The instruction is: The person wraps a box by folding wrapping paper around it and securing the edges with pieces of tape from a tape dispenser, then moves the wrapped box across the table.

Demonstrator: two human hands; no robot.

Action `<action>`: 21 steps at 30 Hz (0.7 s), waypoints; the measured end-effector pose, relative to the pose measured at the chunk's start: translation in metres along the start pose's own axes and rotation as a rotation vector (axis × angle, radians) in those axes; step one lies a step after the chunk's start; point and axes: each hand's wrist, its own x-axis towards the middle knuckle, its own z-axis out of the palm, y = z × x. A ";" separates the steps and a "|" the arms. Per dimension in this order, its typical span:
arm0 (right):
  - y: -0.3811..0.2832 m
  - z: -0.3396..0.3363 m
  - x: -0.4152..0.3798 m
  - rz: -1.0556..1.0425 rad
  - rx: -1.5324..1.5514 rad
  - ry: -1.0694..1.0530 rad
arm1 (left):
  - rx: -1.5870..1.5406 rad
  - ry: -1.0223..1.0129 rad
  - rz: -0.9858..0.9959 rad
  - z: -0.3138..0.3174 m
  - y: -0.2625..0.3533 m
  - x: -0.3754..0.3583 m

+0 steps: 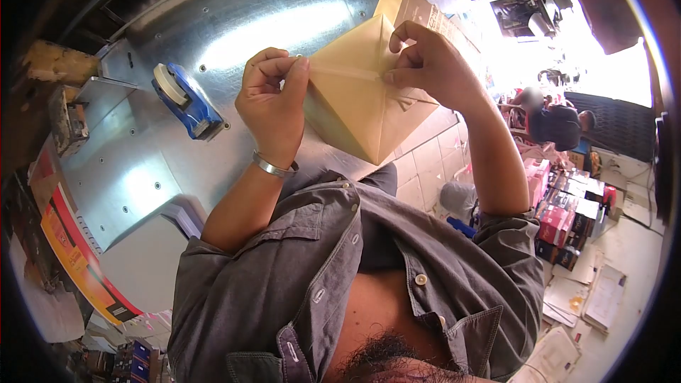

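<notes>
A tan paper bag (349,96) is held up in front of me, its creased, diamond-shaped folded end facing me. My left hand (275,96) pinches the bag's left corner between thumb and fingertips. On the other side, my right hand (438,64) has its fingers curled, thumb and fingers closed at the bag's right part; the exact grip is partly hidden. Behind the right hand, a printed part of the paper (425,14) extends toward the back. To the left of my left hand, a blue tape dispenser (190,110) with a pale roll lies on the metal table (234,117).
A stack of white sheets (145,262) lies at the table's near left, beside an orange-and-red printed strip (74,255). Stacked boxes (564,209) stand on the right. Farther back on the right is another person (553,124) in dark clothing. Tiled floor (425,170) shows below the bag.
</notes>
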 end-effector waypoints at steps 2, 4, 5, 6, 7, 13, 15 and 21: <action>0.001 0.000 0.000 -0.008 -0.003 0.001 | 0.004 -0.002 0.007 0.000 0.000 0.000; 0.002 0.000 0.001 -0.009 -0.003 -0.001 | -0.001 0.004 -0.005 0.000 0.000 0.001; 0.002 0.001 0.001 -0.007 -0.001 0.000 | -0.003 0.008 -0.011 0.000 0.001 0.001; 0.003 0.001 0.002 -0.005 0.001 0.001 | 0.000 0.008 -0.012 0.000 0.001 0.001; 0.003 0.001 0.002 -0.004 0.003 0.003 | 0.004 0.008 -0.013 0.000 0.001 0.001; 0.003 0.001 0.003 -0.010 -0.033 0.004 | 0.012 0.010 -0.011 -0.001 0.000 0.001; 0.002 0.002 0.003 -0.009 -0.043 0.012 | -0.001 0.017 -0.014 -0.001 0.000 0.001; 0.000 0.004 0.004 -0.008 -0.084 0.021 | 0.003 0.010 -0.012 0.000 0.000 0.001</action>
